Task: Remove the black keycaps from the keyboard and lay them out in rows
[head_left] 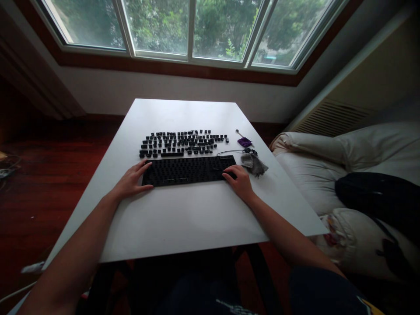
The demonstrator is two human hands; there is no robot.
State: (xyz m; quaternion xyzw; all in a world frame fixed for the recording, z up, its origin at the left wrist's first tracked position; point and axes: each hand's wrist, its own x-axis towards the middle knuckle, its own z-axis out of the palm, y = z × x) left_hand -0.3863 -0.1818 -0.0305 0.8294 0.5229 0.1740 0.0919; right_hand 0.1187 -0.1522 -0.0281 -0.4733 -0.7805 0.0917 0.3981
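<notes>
A black keyboard (190,169) with its keycaps off lies flat on the white table (183,214). My left hand (133,180) grips the keyboard's left end, fingers at the back corner and thumb at the front corner. At the right end, my right hand (241,181) holds the edge with bent fingers over the number-pad side. Behind the keyboard, many loose black keycaps (227,140) stand in rows, among them a long space bar (172,154).
To the right lie a crumpled grey cloth (255,165), a black cable (250,151), a purple pouch or cloth (244,141) and a small thin tool (239,132). A cream sofa (305,166) bearing a black bag (377,197) flanks the table's right side.
</notes>
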